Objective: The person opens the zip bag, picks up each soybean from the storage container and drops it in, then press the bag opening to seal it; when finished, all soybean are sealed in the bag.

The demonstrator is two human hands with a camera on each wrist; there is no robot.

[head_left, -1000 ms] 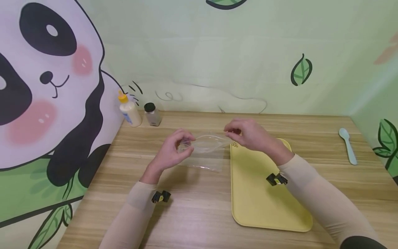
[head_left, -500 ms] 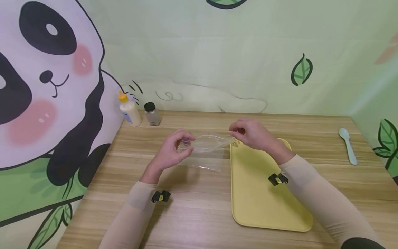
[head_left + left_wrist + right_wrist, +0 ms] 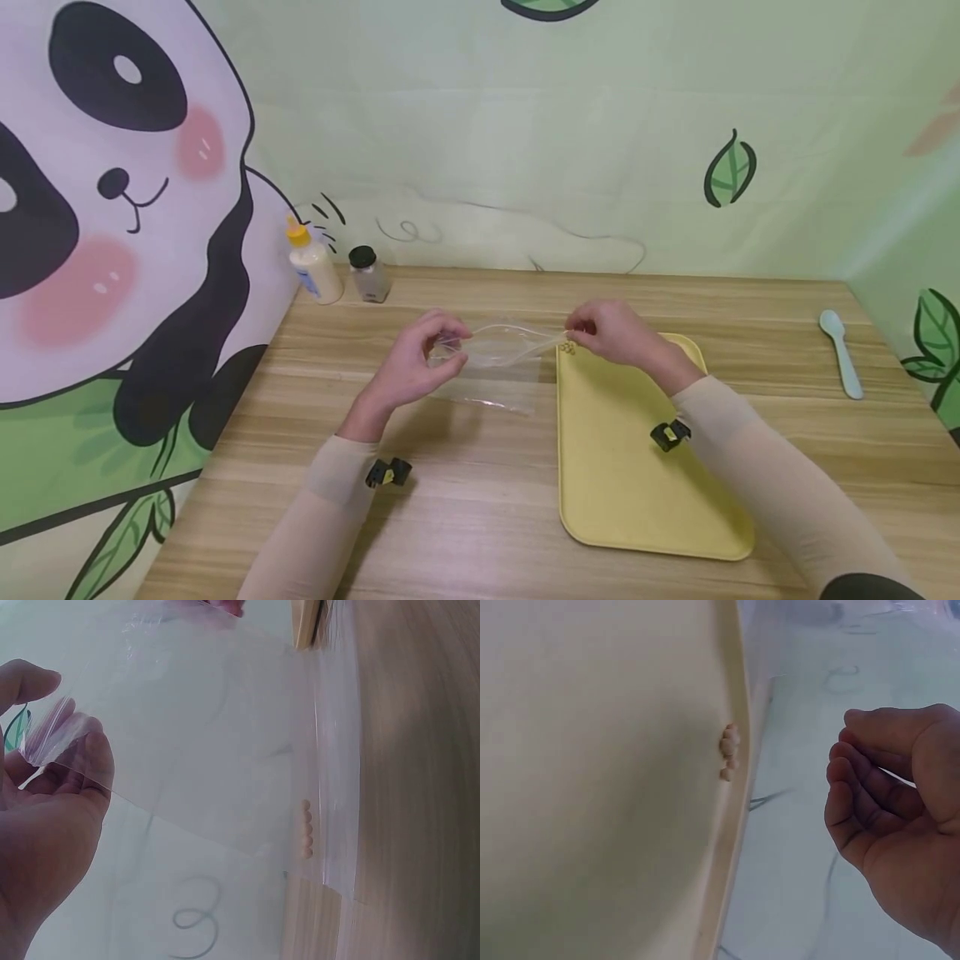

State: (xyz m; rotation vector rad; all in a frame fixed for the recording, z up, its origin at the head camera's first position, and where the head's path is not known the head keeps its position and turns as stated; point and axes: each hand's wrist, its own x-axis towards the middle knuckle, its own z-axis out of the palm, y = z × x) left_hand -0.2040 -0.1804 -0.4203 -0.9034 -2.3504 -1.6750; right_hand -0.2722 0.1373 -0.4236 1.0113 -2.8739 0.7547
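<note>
My left hand [image 3: 422,354] holds a clear plastic zip bag [image 3: 217,735] at its left end, with thumb and forefinger spread at the mouth. The bag's mouth gapes, and its body hangs down. Several small round beige balls [image 3: 306,832] show in a row through its lower part in the left wrist view. My right hand [image 3: 900,795] has curled fingers with the thumb tip close to them and nothing visible between. In the head view its fingertips overlap the bag's right corner. More beige balls [image 3: 730,750] lie in the yellow tray's upper left corner, below that hand.
The yellow tray [image 3: 645,467] lies under the right forearm. A bottle with a yellow nozzle [image 3: 315,271] and a black-lidded jar [image 3: 369,277] stand at the back left. A pale blue spoon [image 3: 842,354] lies at the right. A printed wall [image 3: 487,150] borders the table's back edge.
My right hand has moved right and slightly down, from above the bag's right end to over the balls at the tray corner. The left hand and the bag have stayed still.
</note>
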